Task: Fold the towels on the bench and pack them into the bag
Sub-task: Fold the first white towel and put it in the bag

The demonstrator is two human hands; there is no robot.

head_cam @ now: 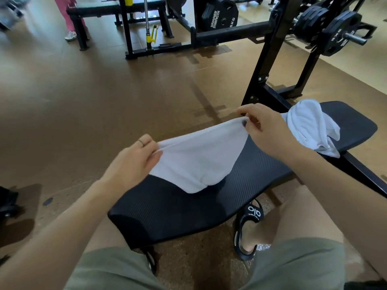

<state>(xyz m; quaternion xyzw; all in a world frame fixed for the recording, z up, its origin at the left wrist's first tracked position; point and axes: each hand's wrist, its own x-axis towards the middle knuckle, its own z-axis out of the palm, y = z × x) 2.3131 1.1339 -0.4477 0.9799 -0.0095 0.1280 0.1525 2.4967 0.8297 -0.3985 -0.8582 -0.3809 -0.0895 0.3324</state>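
Observation:
A white towel [196, 158] hangs stretched between my hands just above the black padded bench [188, 210], its lower fold touching the pad. My left hand [134, 162] pinches the towel's left top corner. My right hand [266, 126] pinches the right top corner, further from me. A second white towel [310, 126] lies crumpled on the far right part of the bench, just past my right wrist. No bag can be clearly made out; a dark object [8, 201] sits at the left edge of the view.
The bench's black steel frame [270, 59] rises behind it, with weight plates [333, 32] on pegs at the upper right. Another rack and bench [134, 21] stand across the brown floor. A person in pink trousers [67, 15] stands far left. My sandalled foot [249, 229] is under the bench.

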